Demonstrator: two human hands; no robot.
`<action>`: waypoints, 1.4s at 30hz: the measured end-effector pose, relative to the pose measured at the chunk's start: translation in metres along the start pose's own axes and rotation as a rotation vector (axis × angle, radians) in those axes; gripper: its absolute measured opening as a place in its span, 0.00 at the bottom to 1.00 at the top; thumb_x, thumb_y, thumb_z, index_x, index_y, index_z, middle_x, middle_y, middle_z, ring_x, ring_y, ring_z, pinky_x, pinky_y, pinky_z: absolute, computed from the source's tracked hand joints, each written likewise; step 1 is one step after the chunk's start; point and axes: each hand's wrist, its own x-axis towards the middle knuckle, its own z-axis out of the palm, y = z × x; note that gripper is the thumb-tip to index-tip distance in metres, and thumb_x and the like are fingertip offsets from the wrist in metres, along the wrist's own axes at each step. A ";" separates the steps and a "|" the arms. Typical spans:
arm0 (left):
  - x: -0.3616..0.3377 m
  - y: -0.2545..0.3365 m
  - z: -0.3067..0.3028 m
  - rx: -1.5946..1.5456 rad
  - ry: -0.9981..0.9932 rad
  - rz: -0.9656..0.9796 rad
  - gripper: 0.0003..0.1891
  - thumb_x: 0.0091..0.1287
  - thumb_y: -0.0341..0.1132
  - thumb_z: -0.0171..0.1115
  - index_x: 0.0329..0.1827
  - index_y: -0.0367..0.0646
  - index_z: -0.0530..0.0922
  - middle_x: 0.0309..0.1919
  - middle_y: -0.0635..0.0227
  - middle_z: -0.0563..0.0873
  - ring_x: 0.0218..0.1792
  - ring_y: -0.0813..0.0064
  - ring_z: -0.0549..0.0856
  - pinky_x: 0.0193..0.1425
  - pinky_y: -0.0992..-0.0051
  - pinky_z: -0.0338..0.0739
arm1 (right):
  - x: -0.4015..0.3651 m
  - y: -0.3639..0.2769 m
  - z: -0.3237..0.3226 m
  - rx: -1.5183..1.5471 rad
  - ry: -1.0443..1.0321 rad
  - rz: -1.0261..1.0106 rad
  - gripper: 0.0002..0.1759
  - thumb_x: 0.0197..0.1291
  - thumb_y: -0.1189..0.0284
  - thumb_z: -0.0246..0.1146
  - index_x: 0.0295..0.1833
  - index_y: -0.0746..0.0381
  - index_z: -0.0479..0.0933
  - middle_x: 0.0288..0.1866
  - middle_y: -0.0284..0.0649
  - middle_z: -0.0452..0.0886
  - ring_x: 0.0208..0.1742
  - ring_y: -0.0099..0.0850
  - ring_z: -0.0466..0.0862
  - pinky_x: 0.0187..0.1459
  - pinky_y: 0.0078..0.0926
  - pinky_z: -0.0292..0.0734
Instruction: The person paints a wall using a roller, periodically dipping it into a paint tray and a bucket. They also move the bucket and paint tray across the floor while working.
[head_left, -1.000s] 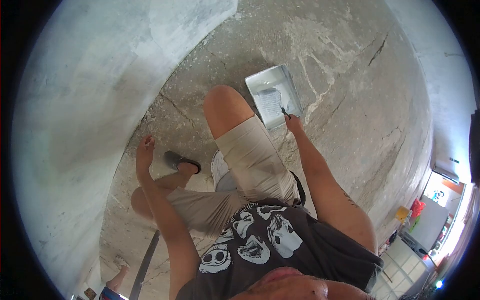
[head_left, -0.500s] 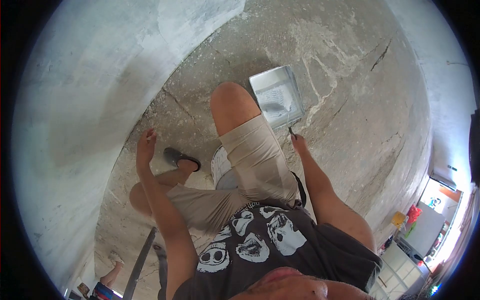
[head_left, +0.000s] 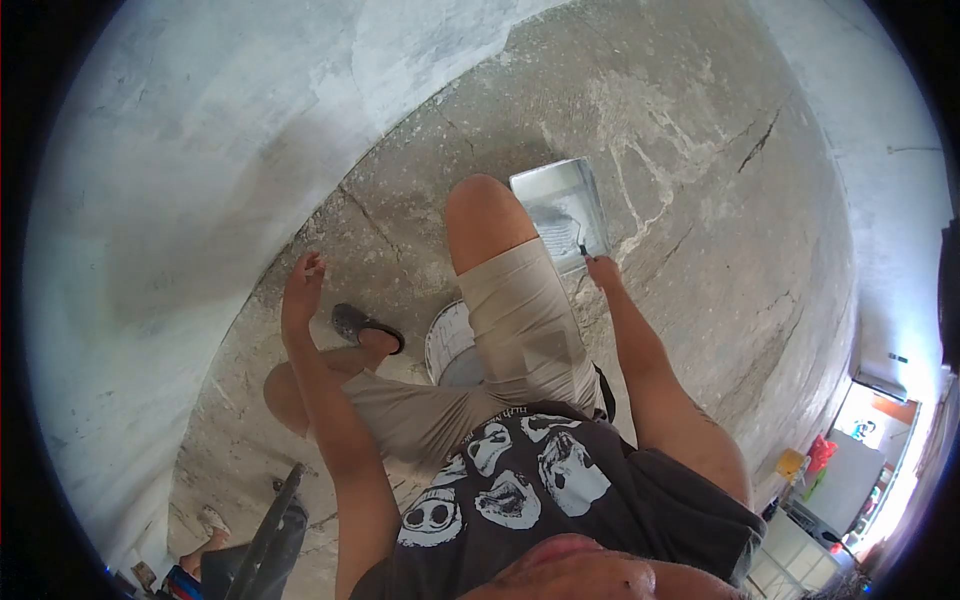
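Note:
My right hand (head_left: 602,271) is closed round the dark handle of a paint roller (head_left: 583,246). The roller's thin wire frame reaches into a metal paint tray (head_left: 542,184) on the floor, just beyond my raised knee. White paint coats part of the tray; the roller's head is hard to make out against it. My left hand (head_left: 304,287) hangs in the air above the floor near the wall, fingers loosely bent and apart, with nothing visible in it.
A white-rimmed bucket (head_left: 447,335) stands between my legs, partly hidden by my thigh. The pale wall (head_left: 200,200) curves along the left. Cracked concrete floor (head_left: 690,230) spreads right. A dark bar (head_left: 270,530) and another person's foot (head_left: 213,520) appear lower left.
My right hand and the roller have moved further in over the tray's near edge. The whole view has shifted slightly, and the left hand stays raised near the wall.

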 end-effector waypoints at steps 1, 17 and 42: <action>-0.002 0.002 -0.001 0.009 0.003 0.002 0.21 0.76 0.44 0.57 0.64 0.41 0.74 0.50 0.59 0.85 0.41 0.71 0.85 0.51 0.70 0.78 | -0.013 0.005 0.005 0.031 0.019 0.030 0.30 0.68 0.48 0.55 0.40 0.67 0.83 0.32 0.56 0.85 0.29 0.48 0.87 0.35 0.46 0.81; 0.002 0.002 -0.002 -0.007 -0.004 -0.020 0.20 0.74 0.44 0.59 0.64 0.44 0.76 0.53 0.57 0.85 0.51 0.62 0.85 0.56 0.66 0.77 | 0.006 -0.061 -0.031 0.320 -0.109 0.280 0.30 0.72 0.54 0.51 0.23 0.66 0.76 0.14 0.43 0.74 0.12 0.35 0.75 0.17 0.38 0.69; -0.037 0.015 -0.026 -0.087 0.236 0.060 0.25 0.71 0.47 0.61 0.63 0.37 0.75 0.55 0.52 0.85 0.58 0.53 0.83 0.62 0.60 0.75 | -0.150 -0.484 -0.172 0.962 -0.188 -0.679 0.16 0.72 0.58 0.56 0.43 0.62 0.74 0.21 0.32 0.72 0.14 0.23 0.73 0.17 0.25 0.70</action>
